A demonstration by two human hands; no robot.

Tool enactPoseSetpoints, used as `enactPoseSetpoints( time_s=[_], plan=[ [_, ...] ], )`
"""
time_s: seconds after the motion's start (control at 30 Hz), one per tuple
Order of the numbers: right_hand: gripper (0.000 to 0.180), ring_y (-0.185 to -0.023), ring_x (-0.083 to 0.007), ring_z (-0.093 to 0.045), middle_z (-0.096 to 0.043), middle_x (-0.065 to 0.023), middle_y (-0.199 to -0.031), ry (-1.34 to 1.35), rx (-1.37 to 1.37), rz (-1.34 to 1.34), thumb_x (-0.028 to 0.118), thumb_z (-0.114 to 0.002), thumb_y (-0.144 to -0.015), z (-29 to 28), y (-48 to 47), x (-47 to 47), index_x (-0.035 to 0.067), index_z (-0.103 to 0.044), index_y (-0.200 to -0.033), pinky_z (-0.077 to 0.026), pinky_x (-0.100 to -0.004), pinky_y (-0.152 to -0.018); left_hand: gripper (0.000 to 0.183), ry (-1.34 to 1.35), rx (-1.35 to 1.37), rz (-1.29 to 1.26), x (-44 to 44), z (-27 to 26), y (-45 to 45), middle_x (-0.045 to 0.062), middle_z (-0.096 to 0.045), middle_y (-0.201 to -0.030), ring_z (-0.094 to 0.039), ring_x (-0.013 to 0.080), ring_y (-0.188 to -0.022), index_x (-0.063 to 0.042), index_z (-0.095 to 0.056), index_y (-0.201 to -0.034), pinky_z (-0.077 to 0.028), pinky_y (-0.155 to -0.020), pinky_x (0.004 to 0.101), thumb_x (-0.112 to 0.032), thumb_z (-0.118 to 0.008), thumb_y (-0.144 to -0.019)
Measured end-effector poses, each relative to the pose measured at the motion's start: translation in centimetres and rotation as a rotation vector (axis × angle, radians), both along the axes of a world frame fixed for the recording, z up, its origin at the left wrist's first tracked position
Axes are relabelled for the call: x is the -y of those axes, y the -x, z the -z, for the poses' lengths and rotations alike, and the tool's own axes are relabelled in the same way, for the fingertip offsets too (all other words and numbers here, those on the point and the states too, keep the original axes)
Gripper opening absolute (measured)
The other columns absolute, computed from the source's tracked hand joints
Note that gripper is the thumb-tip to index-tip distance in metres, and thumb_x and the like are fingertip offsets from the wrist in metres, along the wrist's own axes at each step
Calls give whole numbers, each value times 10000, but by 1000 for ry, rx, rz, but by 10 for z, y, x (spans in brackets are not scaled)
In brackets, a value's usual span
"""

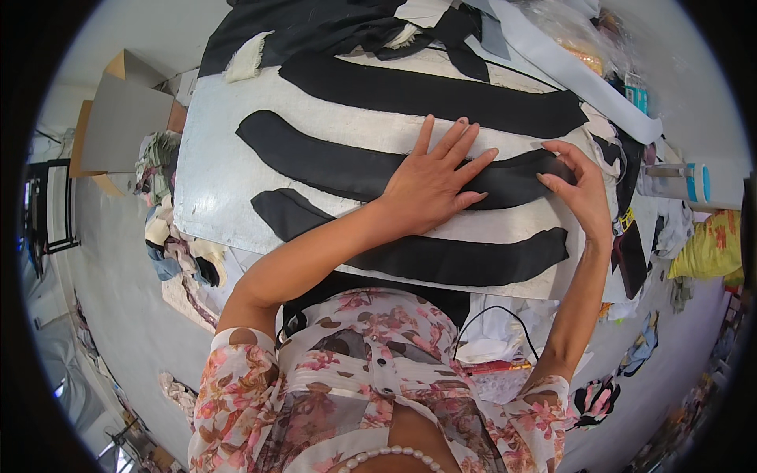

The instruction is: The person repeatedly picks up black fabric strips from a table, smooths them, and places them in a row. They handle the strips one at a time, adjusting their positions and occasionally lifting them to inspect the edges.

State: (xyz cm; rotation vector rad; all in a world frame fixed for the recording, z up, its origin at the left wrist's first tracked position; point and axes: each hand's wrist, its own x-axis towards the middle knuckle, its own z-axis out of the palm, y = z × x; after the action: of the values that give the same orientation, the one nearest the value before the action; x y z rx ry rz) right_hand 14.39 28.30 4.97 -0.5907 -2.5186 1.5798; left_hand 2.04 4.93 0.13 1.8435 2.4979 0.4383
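Three curved strips of black fabric lie spread on a pale work board (207,177). My left hand (432,180) rests flat, fingers spread, on the middle strip (331,162) and spans towards the upper strip (437,97). At the right end of that middle strip, my right hand (571,183) pinches the fabric edge between thumb and fingers. The lower strip (467,260) lies nearest my body, partly under my left forearm; its left end looks folded over.
Black cloth (307,29) covers the board's far left. A long white strip (579,71) runs across the far right. A phone-like dark object (631,260) sits at the right edge. Cardboard boxes (124,124) and fabric scraps (177,242) stand left; a yellow bag (709,245) is at right.
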Motion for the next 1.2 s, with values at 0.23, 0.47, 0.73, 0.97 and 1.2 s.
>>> enactPoseSetpoints(
  time_s=[0.23, 0.47, 0.73, 0.97, 1.2],
  plan=[
    [501, -687, -83, -535, -573, 6, -775, -193, 53, 66, 15, -756, -736, 18, 3, -6, 90, -627, -1214, -436, -226, -639, 525, -7, 1, 35, -1, -2, 0, 156, -221, -1584, -156, 351, -1480, -294, -377, -1497, -57, -1174, 578, -482, -395, -1007],
    [545, -1012, -257, -612, -634, -93, -1105, -744, -131, 178, 149, -733, -789, -1, -5, 6, 90, -571, -1305, -480, -343, -880, 518, -1, -9, 29, 1, -2, 0, 158, -235, -1580, -155, 346, -1482, -289, -400, -1485, -54, -1170, 585, -475, -411, -1001],
    [680, -1487, -316, -163, -232, -180, -1581, -963, 87, -140, 262, -563, -908, 42, 3, 31, 3, -312, -1484, -112, -495, -1195, 551, -77, -12, 35, 1, 5, 1, 185, -283, -1554, -200, 375, -1464, -272, -390, -1487, -130, -1136, 637, -479, -449, -980],
    [126, -834, -268, -636, -667, -98, -917, -712, -560, 30, 52, -688, -802, -14, 81, 75, 22, -665, -923, -499, -364, -745, 497, -277, 286, 24, 11, -7, 0, 200, -348, -1487, -246, 387, -1438, -139, -476, -1401, -176, -1120, 641, -310, -572, -944],
    [140, -714, -205, -647, -664, -90, -784, -423, -317, -311, 115, -732, -790, 17, 234, 172, 17, -686, -879, -495, -323, -654, 99, -577, 350, -282, 101, -32, 43, 86, -688, -942, -633, 268, -990, -79, -697, -943, -402, -986, 447, -100, -675, -849]
  ],
)
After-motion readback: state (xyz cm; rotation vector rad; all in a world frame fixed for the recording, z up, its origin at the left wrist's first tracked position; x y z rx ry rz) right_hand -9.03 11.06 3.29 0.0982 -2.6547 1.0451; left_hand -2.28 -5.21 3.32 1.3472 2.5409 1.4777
